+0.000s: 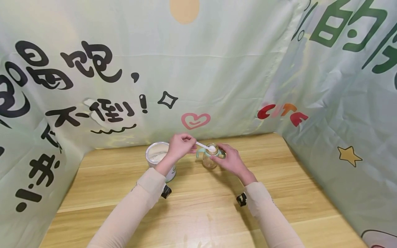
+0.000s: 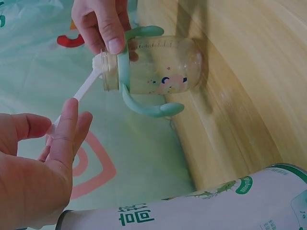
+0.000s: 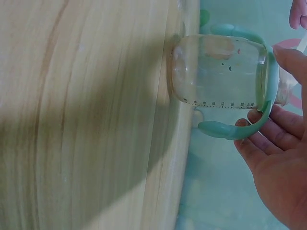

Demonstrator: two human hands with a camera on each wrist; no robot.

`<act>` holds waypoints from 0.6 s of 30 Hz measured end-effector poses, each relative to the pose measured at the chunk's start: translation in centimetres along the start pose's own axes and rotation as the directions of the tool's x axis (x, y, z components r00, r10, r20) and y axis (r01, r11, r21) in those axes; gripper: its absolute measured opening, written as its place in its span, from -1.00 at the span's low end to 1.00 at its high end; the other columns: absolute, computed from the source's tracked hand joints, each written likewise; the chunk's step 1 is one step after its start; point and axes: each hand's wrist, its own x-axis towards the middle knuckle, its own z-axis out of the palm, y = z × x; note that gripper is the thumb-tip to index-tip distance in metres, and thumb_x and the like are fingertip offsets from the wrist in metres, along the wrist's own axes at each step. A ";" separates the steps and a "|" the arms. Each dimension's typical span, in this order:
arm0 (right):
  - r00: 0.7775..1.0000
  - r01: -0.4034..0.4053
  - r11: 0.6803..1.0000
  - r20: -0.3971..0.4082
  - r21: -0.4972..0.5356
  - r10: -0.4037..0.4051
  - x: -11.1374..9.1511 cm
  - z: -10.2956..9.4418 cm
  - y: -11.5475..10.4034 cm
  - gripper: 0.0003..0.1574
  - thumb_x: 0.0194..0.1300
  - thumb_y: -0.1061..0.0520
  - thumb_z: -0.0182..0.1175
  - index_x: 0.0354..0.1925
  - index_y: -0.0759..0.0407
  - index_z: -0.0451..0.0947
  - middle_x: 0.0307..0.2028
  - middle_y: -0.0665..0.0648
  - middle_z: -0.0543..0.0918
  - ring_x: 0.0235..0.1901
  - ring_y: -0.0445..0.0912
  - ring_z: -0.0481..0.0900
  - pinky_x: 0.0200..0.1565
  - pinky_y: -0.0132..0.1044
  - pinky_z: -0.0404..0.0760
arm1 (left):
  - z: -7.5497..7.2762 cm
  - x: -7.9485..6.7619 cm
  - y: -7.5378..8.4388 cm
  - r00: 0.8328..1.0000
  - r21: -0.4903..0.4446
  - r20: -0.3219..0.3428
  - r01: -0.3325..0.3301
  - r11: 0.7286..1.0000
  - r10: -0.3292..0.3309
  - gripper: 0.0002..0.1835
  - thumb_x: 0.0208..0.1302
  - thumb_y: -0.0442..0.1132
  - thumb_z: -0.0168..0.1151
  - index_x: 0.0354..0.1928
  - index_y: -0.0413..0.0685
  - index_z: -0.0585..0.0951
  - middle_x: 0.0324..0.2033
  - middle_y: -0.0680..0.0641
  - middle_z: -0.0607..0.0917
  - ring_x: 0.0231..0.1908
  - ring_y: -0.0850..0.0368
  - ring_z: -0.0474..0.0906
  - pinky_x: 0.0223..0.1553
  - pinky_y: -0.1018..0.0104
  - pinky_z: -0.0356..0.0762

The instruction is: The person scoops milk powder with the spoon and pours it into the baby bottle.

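In the head view my left hand [image 1: 180, 147] pinches the handle of a white scoop [image 1: 202, 145]. White powder [image 2: 97, 61] is heaped in the scoop's bowl, right at the open mouth of a baby bottle [image 2: 160, 64]. The bottle is clear, printed with small pictures and a measuring scale, and has a pale green two-handled ring [image 3: 271, 81] round its neck. It stands upright on the table. My right hand [image 1: 231, 160] grips it at the neck and ring, thumb on one side and fingers by one handle.
An open can [image 1: 170, 175] of pale powder stands on the wooden table [image 1: 198, 210], left of the bottle and partly behind my left wrist. A printed cloth backdrop [image 1: 223, 82] rises behind the table and along both sides.
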 end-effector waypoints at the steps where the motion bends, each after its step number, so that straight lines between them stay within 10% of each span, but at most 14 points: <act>1: 1.000 -0.003 1.000 0.000 0.003 0.003 0.0 0.0 0.0 -0.21 0.28 -0.08 0.50 0.33 0.28 0.54 0.20 0.32 0.68 0.19 0.22 0.64 0.25 0.19 0.60 | 0.0 0.0 0.0 1.000 -0.004 -0.001 0.003 1.000 -0.003 -0.82 0.35 -0.36 0.23 -0.13 -0.30 0.74 -0.16 -0.44 0.79 -0.29 -0.14 0.84 -0.25 0.28 0.81; 18: 1.000 -0.002 1.000 0.006 0.003 0.002 0.1 0.0 -0.1 -0.23 0.29 -0.09 0.50 0.31 0.27 0.56 0.20 0.33 0.68 0.22 0.23 0.63 0.28 0.19 0.58 | 0.1 -0.5 0.1 0.996 0.036 0.047 -0.083 0.996 0.082 -0.81 0.32 -0.38 0.24 -0.13 -0.30 0.77 -0.15 -0.40 0.81 -0.33 -0.07 0.85 -0.22 0.25 0.81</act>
